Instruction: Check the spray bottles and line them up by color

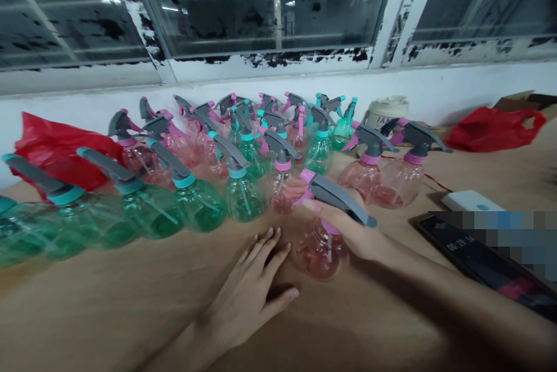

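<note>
A clear pink spray bottle [319,253] with a grey and pink trigger head stands on the wooden table, slightly blurred. My right hand [348,221] is wrapped round its neck and trigger from the right; some of the fingers are hidden behind the head. To the left of that bottle, my left hand [256,282] rests palm down on the tabletop, fingers stretched out and holding nothing. Straight ahead of the hands are a small pink spray bottle [282,186] and a green spray bottle [244,201].
Several green spray bottles [156,215] form a row at left, with more pink and green ones behind. Two pink bottles [398,183] stand at right. Red plastic bags [491,131] lie at both sides. A phone [461,250], a white box [472,201] and a tub [387,108] are at right.
</note>
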Demonstrator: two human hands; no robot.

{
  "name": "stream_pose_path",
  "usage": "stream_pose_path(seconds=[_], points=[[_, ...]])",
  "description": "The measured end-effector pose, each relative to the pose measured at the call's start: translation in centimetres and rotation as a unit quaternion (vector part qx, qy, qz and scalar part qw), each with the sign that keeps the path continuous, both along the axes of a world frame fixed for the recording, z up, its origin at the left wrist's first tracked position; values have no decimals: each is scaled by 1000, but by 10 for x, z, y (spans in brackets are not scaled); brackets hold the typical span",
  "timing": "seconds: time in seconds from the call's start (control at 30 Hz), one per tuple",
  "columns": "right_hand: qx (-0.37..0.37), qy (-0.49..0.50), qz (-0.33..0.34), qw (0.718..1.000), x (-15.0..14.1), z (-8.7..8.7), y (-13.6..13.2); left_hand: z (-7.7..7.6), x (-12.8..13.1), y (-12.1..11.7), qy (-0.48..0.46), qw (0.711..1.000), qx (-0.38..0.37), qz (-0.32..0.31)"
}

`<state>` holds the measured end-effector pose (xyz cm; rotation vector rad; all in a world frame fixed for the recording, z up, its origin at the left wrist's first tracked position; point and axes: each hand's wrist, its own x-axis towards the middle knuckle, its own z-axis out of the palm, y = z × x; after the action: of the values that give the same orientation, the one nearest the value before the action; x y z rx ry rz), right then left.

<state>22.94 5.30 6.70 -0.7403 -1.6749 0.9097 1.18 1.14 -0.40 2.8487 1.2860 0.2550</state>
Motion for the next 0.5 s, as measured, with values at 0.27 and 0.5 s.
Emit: stream_pose_path(seconds=[0.27, 0.5], points=[[-12, -28, -4, 1000, 3, 3, 2, 3, 1, 0, -8, 1000, -10, 5], [-32, -75, -61, 995, 4, 0, 1, 4, 1, -1, -6, 1000, -14, 5]])
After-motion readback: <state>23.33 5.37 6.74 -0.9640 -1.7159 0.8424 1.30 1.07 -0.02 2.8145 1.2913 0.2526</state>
